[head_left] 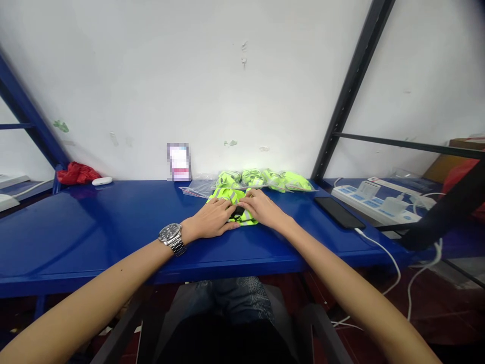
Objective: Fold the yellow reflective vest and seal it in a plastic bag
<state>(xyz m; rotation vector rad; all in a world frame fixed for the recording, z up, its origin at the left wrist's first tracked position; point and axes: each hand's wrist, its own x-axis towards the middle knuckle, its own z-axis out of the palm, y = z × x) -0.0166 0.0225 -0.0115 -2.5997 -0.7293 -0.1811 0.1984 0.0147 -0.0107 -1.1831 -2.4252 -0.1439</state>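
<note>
Head view: the neon-yellow cloth (227,194) lies directly under and between your two hands, on the blue table (94,222), near its front edge. Your left hand (212,217) rests on the cloth's left side, palm down, fingers extended and thumb apart; you cannot tell from here whether it grips any fabric. Your right hand (263,206) touches the right side, fingers bent and drawn in towards your left fingertips; whether it pinches the cloth is hidden. Pale stripes cross the fabric, and a dark patch (238,212) shows between your hands. You wear a metal watch (170,232) on your left wrist.

Just behind the cloth, a row of neon-yellow bundles (253,177) in clear plastic sits near the wall (208,76), with flat clear bags (199,187) at its left end. Further left, a pixelated upright panel (179,163) stands by the wall; well beyond it are a white case (102,181) and a crumpled red item (78,173).

To your right lies a black phone (339,212) with a white cable (386,250) at its near end. Past it, a power strip (375,205) carries plugged-in adapters, beyond a slanting black post (350,81). Dark red flooring (447,313) shows below.
</note>
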